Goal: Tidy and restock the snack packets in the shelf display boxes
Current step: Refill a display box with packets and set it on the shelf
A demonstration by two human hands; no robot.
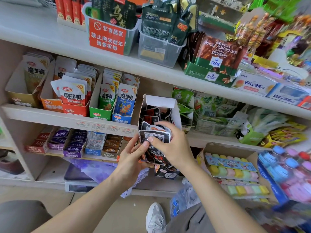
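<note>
While the right hand (170, 146) pinches it, the black packet's (159, 137) barcode shows.

Bright even light, soft shadows, wide-angle bending at edges, right side blurred

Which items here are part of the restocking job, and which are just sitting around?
In the job: left hand and right hand, both gripping the black packets; open display box behind them.
Just lying about: red sign, almond chocolate box, grey shoe.
</note>
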